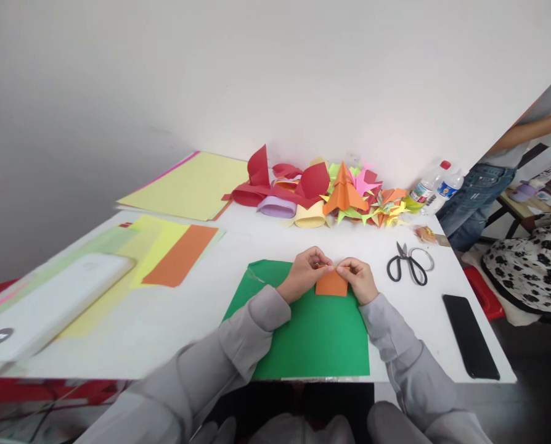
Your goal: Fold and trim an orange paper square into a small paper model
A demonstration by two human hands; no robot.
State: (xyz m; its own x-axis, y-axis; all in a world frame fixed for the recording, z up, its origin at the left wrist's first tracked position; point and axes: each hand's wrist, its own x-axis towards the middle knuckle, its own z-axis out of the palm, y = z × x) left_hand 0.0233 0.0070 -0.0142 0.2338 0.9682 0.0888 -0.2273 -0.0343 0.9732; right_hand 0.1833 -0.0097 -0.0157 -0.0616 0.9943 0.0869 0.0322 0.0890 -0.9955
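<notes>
A small piece of orange paper (331, 285) is pinched along its far edge between both hands. My left hand (306, 273) grips its far left corner, fingers closed. My right hand (359, 279) holds the far right corner, with thumb and fingertips close to those of the left. Under the hands lies a large green sheet of paper (313, 342), flat on the white table. The fingers cover the orange paper's far edge, so I cannot tell whether it is folded there.
Folded paper shapes, among them an orange one (344, 192), stand along the wall. Black-handled scissors (407, 265), a phone (470, 336) and bottles (443, 191) are at right. Left lie an orange strip (183, 254), yellow sheets (190, 185) and a white box (58, 305). Other people are at far right.
</notes>
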